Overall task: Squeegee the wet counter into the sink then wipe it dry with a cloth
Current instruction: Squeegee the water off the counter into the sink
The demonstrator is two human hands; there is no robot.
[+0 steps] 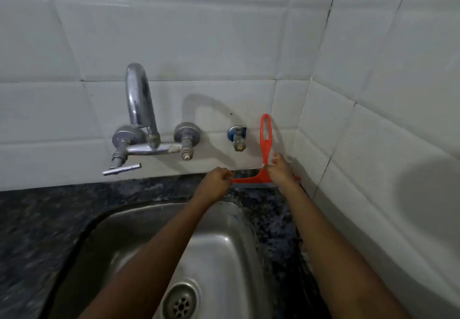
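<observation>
A red squeegee stands upright against the white tiled wall, blade down on the dark speckled counter behind the sink. My right hand grips it where the handle meets the blade. My left hand is closed around the blade's left end. The steel sink lies below both forearms, its drain at the bottom. No cloth is in view.
A chrome tap with two valves and a lever juts from the wall at the left. A small angle valve sits just left of the squeegee handle. Tiled walls meet in a corner at the right.
</observation>
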